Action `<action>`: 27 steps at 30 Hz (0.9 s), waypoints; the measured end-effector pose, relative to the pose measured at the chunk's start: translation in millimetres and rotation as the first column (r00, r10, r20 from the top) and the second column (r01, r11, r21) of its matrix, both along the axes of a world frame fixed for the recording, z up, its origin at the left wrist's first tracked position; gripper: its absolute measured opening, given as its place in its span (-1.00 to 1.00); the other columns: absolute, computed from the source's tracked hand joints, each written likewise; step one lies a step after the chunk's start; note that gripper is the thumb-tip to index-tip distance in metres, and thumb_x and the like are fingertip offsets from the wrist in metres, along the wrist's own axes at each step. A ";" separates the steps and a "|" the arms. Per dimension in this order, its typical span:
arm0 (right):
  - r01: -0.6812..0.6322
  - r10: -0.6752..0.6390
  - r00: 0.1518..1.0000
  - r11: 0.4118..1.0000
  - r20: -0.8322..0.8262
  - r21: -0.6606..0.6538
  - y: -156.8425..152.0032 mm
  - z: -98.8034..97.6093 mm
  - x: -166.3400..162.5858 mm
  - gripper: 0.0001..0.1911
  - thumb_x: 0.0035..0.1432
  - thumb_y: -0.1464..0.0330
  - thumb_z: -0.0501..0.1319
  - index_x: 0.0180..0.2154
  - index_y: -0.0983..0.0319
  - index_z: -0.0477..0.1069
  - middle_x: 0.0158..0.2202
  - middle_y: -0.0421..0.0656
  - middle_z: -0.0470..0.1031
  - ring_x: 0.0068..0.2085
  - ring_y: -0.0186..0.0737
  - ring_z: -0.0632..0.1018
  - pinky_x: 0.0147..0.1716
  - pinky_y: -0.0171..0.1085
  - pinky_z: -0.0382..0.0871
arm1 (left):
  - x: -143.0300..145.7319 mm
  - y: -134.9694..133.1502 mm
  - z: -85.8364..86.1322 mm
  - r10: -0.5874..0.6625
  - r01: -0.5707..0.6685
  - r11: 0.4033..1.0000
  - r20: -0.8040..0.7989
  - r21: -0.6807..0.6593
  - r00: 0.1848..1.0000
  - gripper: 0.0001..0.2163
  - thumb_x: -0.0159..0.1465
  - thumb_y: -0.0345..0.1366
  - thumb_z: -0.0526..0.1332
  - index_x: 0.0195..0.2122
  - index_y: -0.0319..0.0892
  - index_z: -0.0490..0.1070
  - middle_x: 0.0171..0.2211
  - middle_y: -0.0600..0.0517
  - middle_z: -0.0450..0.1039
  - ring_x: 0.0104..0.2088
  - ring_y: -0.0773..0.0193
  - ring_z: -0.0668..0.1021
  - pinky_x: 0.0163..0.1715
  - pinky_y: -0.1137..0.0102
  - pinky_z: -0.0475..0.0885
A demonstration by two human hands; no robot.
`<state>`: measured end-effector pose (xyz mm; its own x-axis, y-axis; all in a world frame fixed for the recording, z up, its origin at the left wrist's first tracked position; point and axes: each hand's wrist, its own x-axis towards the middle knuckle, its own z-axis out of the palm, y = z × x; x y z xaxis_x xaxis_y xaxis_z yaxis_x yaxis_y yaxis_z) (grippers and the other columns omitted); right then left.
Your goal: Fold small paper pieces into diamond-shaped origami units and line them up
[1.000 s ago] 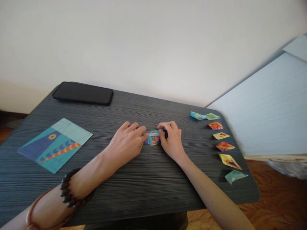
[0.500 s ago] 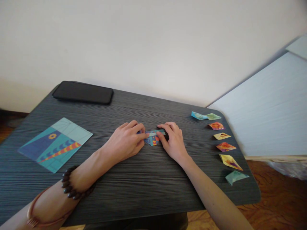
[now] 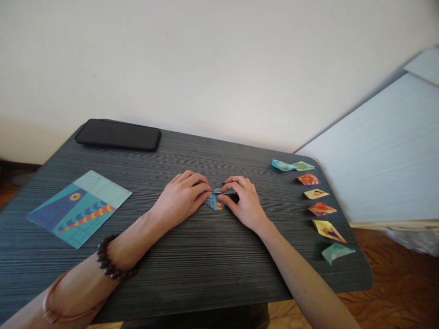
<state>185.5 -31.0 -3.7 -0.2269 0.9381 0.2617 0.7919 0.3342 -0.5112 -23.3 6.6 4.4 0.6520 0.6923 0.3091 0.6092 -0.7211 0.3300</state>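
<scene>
A small folded piece of patterned origami paper (image 3: pixel 215 202), blue with orange and yellow, lies between my hands at the middle of the table. My left hand (image 3: pixel 187 194) pinches its left end, fingers and thumb closed at the fold. From the other side my right hand (image 3: pixel 244 198) grips the upper right part, thumb and index finger pressed on the narrow folded strip. My fingertips hide both ends of the paper. A dark bead bracelet (image 3: pixel 113 260) and a copper-coloured bangle (image 3: pixel 51 315) circle my left arm.
A flat patterned sheet (image 3: pixel 82 208) lies at the left of the dark table (image 3: pixel 206 265). Behind it rests a black phone-like slab (image 3: pixel 118 135). Several folded paper pieces (image 3: pixel 321 209) line the right edge. A wall (image 3: pixel 219 68) rises behind, and a pale panel (image 3: pixel 384 151) stands right.
Both hands have come slightly closer together over the folded paper. The upper strip now stands narrower, pinched between the fingers, and less of the paper shows.
</scene>
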 end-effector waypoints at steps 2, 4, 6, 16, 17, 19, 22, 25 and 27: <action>-0.009 0.009 1.000 1.000 -0.001 0.010 0.1 0.1 0.1 -0.88 0.17 0.27 0.21 -0.25 0.15 0.42 -0.11 -0.15 0.42 -0.07 -0.16 0.41 -0.10 -0.12 0.26 | -0.2 0.9 -1.1 -0.013 0.014 1.000 0.027 -0.011 1.000 -0.78 0.33 -0.26 0.06 -0.26 -0.15 0.49 -0.20 0.00 0.47 -0.16 0.20 0.43 -0.07 0.26 0.34; -0.017 0.018 1.000 0.999 -0.007 0.045 0.0 -0.2 -0.4 -0.91 0.20 0.32 0.17 -0.25 0.16 0.41 -0.13 -0.15 0.43 -0.09 -0.17 0.42 -0.10 -0.13 0.27 | 0.5 1.1 -1.2 -0.019 0.023 0.998 0.081 -0.051 0.997 -0.78 0.33 -0.24 0.06 -0.24 -0.16 0.48 -0.19 0.01 0.49 -0.16 0.21 0.46 -0.05 0.27 0.34; -0.041 0.041 0.999 0.994 -0.004 0.101 -0.6 0.3 -1.3 -0.91 0.23 0.35 0.14 -0.25 0.16 0.41 -0.15 -0.14 0.45 -0.11 -0.19 0.43 -0.11 -0.15 0.29 | 1.8 0.4 0.4 0.011 0.013 0.989 0.163 -0.144 0.987 -0.75 0.33 -0.19 0.05 -0.17 -0.16 0.47 -0.16 0.01 0.51 -0.14 0.22 0.48 -0.04 0.31 0.34; -0.035 0.033 0.999 0.905 0.011 0.424 -4.6 5.7 -6.6 -0.91 0.16 0.44 0.20 -0.26 0.16 0.42 -0.04 -0.13 0.42 -0.01 -0.15 0.38 0.02 -0.08 0.28 | 3.3 -2.5 20.9 0.221 0.102 0.643 0.312 -0.759 0.924 -0.59 0.22 -0.04 0.15 0.01 -0.17 0.38 -0.35 0.03 0.57 -0.49 0.31 0.56 -0.52 0.47 0.44; -0.029 0.036 0.999 0.910 -0.009 0.413 -4.4 5.3 -6.5 -0.91 0.16 0.43 0.20 -0.26 0.15 0.42 -0.04 -0.13 0.41 0.00 -0.15 0.38 0.01 -0.08 0.28 | 3.2 -2.1 20.8 0.225 0.128 0.602 0.321 -0.788 0.920 -0.57 0.20 -0.05 0.19 0.02 -0.18 0.37 -0.38 0.03 0.56 -0.50 0.31 0.56 -0.55 0.48 0.44; -0.021 0.048 0.997 0.936 -0.066 0.352 -3.8 5.3 -6.1 -0.92 0.16 0.41 0.19 -0.27 0.14 0.42 0.00 -0.12 0.38 0.03 -0.14 0.38 0.00 -0.08 0.31 | 2.8 -0.6 19.1 0.243 0.153 0.561 0.338 -0.814 0.909 -0.59 0.17 -0.10 0.23 -0.01 -0.20 0.38 -0.41 0.03 0.56 -0.50 0.31 0.56 -0.53 0.47 0.47; -0.046 0.084 0.976 0.981 -0.199 0.190 -2.7 8.1 -4.8 -0.95 0.17 0.38 0.17 -0.29 0.14 0.40 0.08 -0.10 0.29 0.03 -0.15 0.40 -0.02 -0.08 0.35 | 1.9 1.8 15.4 0.254 0.180 0.545 0.366 -0.819 0.896 -0.66 0.19 -0.15 0.23 -0.06 -0.22 0.41 -0.41 0.02 0.56 -0.50 0.33 0.56 -0.43 0.43 0.52; -0.112 0.130 0.940 0.991 -0.316 0.077 -1.7 11.5 -3.1 -0.96 0.15 0.38 0.17 -0.30 0.17 0.39 0.07 -0.07 0.31 0.01 -0.15 0.43 -0.01 -0.09 0.34 | 1.0 2.7 13.5 0.246 0.192 0.556 0.381 -0.808 0.891 -0.68 0.21 -0.16 0.21 -0.07 -0.22 0.41 -0.33 -0.01 0.56 -0.48 0.31 0.58 -0.42 0.41 0.53; -0.144 0.149 0.921 0.989 -0.360 0.040 -1.2 11.9 -2.6 -0.95 0.16 0.37 0.17 -0.30 0.17 0.39 0.01 -0.08 0.37 0.00 -0.17 0.44 -0.03 -0.12 0.35 | 0.4 2.6 13.8 0.246 0.190 0.558 0.380 -0.808 0.892 -0.66 0.22 -0.15 0.20 -0.03 -0.21 0.38 -0.29 -0.03 0.56 -0.49 0.30 0.58 -0.44 0.41 0.53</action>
<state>182.9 -32.1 8.2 -0.2495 0.8977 0.3631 0.4958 0.4405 -0.7484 -22.9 9.2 18.2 0.5863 0.7915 -0.1727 0.2709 0.0094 0.9626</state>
